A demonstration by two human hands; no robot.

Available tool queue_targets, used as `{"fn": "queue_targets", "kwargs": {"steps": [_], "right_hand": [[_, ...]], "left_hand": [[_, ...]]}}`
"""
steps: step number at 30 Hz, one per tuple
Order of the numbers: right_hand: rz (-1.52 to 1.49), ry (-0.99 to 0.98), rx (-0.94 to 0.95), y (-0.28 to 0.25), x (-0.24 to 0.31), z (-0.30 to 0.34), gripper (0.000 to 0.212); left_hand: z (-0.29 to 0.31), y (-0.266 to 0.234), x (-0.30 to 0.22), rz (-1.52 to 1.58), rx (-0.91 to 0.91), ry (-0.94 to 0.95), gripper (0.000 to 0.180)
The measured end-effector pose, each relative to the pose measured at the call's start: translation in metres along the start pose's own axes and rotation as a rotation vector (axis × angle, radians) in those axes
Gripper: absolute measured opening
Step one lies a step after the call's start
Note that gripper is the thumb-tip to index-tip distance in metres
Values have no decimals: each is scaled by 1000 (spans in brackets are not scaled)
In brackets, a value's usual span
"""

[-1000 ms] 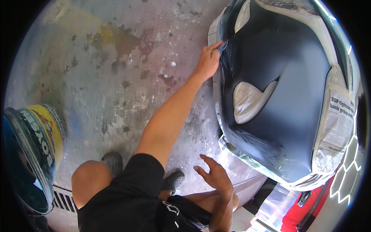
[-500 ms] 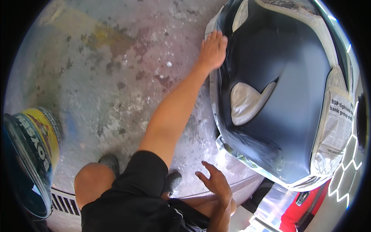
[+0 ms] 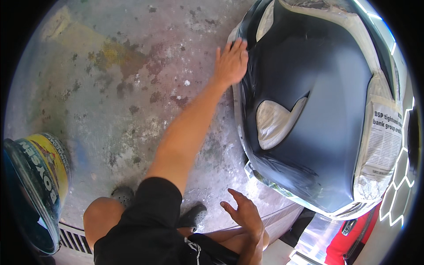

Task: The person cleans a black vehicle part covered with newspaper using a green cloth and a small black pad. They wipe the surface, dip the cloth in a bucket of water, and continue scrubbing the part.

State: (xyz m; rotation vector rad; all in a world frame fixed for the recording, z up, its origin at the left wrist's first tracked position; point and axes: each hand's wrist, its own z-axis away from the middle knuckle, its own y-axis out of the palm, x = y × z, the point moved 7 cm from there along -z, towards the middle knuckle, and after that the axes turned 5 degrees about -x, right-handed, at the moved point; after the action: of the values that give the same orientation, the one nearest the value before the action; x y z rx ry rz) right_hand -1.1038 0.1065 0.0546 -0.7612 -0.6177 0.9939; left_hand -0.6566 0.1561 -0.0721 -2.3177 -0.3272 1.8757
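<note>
My left hand (image 3: 231,62) reaches out to the left edge of a dark grey, bumper-like car body part (image 3: 329,119). It lies there with fingers stretched and the thumb apart; its palm side is hidden. Masking paper (image 3: 274,126) covers a curved opening in the part, and newspaper (image 3: 380,141) is fixed along its right border. Glossy black streaks show on the lower left of the dark surface. Low in the view, my right hand (image 3: 243,213) hovers with thumb and forefinger apart, holding nothing and not touching the part.
A large blue-and-yellow bucket (image 3: 46,163) stands at the left beside a floor grate (image 3: 75,237). The stained concrete floor (image 3: 145,97) stretches between bucket and car part. At lower right is a red bag-like item (image 3: 349,245) with a zipper. Bright hexagonal light outlines (image 3: 397,190) show at the right.
My left hand has shifted slightly left and down along the edge, its thumb now further out. My right hand is nearly where it was. The view has shifted a little.
</note>
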Motion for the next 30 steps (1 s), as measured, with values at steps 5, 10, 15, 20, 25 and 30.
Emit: {"fn": "queue_targets", "kwargs": {"steps": [5,10,15,20,25,30], "right_hand": [[-65,-25,39,5,10,-2,60],[15,34,49,16,-6,0,60],[-27,25,61,11,16,1,61],[-8,57,74,17,3,10,61],[-136,85,71,36,-15,15,64],[-78,226,152,56,-60,34,67]], "left_hand": [[-56,-4,23,162,31,-166,69],[68,30,-5,702,-68,-390,74],[20,6,2,830,-78,-436,76],[65,26,-15,762,-81,-418,75],[-62,-8,15,588,22,-251,64],[-41,-13,2,739,-119,-309,65]]}}
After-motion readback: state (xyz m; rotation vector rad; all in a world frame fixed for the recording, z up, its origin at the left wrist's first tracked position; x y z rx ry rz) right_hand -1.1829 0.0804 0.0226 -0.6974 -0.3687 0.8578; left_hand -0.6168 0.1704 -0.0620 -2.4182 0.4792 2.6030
